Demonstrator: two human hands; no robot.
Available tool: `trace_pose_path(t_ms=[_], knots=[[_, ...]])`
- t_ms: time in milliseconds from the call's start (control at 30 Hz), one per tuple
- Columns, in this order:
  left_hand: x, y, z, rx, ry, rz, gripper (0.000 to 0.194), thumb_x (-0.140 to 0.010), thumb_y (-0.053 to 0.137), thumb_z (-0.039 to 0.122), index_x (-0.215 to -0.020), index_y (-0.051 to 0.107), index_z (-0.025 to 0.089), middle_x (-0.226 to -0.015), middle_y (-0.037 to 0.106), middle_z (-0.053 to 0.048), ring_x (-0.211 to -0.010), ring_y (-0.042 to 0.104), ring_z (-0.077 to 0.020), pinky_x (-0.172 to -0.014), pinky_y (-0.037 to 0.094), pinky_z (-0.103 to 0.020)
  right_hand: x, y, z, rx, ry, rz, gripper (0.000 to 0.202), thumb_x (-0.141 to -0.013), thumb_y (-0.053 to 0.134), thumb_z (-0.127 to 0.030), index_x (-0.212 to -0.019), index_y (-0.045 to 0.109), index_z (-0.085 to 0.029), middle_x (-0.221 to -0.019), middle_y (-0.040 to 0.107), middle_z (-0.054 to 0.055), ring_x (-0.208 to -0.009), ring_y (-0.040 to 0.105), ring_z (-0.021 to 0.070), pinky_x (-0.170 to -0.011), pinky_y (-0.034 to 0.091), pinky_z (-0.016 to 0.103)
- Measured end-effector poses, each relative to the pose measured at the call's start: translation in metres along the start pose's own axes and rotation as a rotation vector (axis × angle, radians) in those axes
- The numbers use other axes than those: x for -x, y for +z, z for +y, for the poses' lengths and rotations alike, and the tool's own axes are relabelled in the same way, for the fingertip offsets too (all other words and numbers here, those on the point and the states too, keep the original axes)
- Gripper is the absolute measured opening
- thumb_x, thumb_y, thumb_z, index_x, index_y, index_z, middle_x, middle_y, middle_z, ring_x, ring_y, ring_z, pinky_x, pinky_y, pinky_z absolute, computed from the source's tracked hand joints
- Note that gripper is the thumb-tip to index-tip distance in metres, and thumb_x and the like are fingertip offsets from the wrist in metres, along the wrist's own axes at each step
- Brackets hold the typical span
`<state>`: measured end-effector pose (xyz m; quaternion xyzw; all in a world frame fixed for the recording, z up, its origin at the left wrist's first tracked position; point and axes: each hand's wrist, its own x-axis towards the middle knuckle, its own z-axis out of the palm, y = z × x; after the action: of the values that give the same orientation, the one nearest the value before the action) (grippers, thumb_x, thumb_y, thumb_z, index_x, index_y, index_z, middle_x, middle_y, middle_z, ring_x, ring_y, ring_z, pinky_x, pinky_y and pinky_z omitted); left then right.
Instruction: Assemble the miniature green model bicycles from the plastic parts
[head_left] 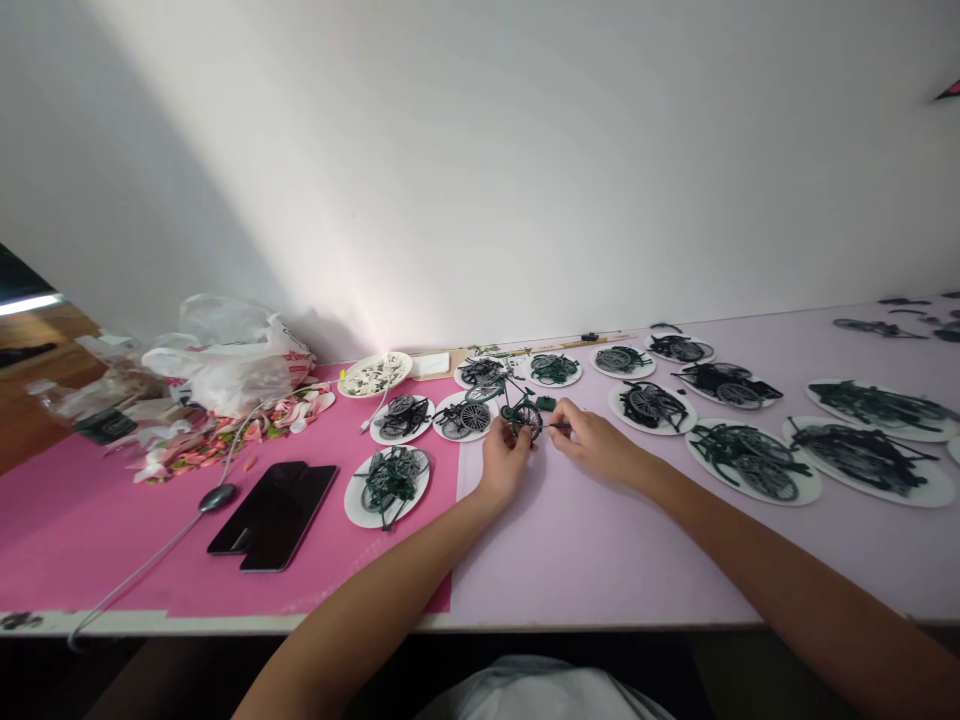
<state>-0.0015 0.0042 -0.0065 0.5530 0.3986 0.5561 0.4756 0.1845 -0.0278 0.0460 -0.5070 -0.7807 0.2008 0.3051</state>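
A dark green model bicycle stands tilted over the middle of the table, just above the pink and lilac seam. My left hand is closed around its lower part, by a spoked wheel. From the right, my right hand pinches a thin dark piece that reaches to the wheel; its exact kind is too small to make out. Close behind my left hand lies a white plate with black wheels and parts. Another plate of green bicycle parts sits to the left.
Several more plates of bicycle parts spread to the right. On the left are two dark phones, a grey cable with a switch, a plastic bag and pink petals. A bowl of small white pieces stands near the wall.
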Motion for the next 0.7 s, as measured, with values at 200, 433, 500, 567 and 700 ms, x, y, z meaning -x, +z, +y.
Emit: trace_pose_path(t_ms=[200,433,500,567,700], knots=[[-0.0005,0.0013,-0.0013,0.003,0.017,0.012,0.036,-0.086,0.076,0.045,-0.092,0.052,0.019,-0.092,0.070,-0.008,-0.069,0.068,-0.0167,-0.063,0.057,-0.028,0.0002,-0.0008,-0.0003,0.004,0.000,0.004,0.012,-0.100,0.049,-0.037,-0.104,0.049,-0.025,-0.099,0.070,0.005,-0.087,0.068,0.0229,-0.074,0.046,0.032],[-0.0008,0.0006,-0.0029,-0.013,-0.001,0.000,0.038,-0.085,0.076,0.047,-0.093,0.051,0.019,-0.092,0.069,-0.008,-0.067,0.066,-0.0157,-0.059,0.054,-0.027,0.0004,-0.0011,-0.0011,-0.001,-0.003,0.007,0.013,-0.099,0.049,-0.037,-0.104,0.050,-0.025,-0.098,0.070,0.005,-0.086,0.068,0.0228,-0.073,0.046,0.031],[-0.0006,0.0009,-0.0022,-0.007,0.002,0.005,0.039,-0.085,0.077,0.047,-0.093,0.052,0.019,-0.092,0.069,-0.007,-0.067,0.066,-0.0156,-0.060,0.055,-0.027,0.0004,-0.0013,-0.0011,-0.002,0.000,0.010,0.014,-0.099,0.049,-0.037,-0.104,0.050,-0.025,-0.097,0.070,0.005,-0.083,0.067,0.0226,-0.070,0.045,0.031],[-0.0005,0.0011,-0.0014,-0.003,0.002,0.008,0.040,-0.084,0.078,0.048,-0.092,0.052,0.019,-0.090,0.069,-0.007,-0.066,0.066,-0.0155,-0.061,0.055,-0.027,0.0004,-0.0015,-0.0013,-0.005,0.004,0.007,0.014,-0.099,0.049,-0.038,-0.105,0.050,-0.025,-0.095,0.070,0.005,-0.081,0.066,0.0223,-0.069,0.044,0.030],[-0.0004,0.0006,-0.0007,-0.015,0.008,0.009,0.042,-0.082,0.079,0.049,-0.087,0.050,0.019,-0.084,0.067,-0.005,-0.066,0.066,-0.0159,-0.058,0.053,-0.026,0.0005,-0.0021,-0.0018,-0.001,-0.003,0.004,0.013,-0.099,0.049,-0.037,-0.104,0.050,-0.025,-0.096,0.070,0.004,-0.082,0.066,0.0220,-0.070,0.045,0.030]])
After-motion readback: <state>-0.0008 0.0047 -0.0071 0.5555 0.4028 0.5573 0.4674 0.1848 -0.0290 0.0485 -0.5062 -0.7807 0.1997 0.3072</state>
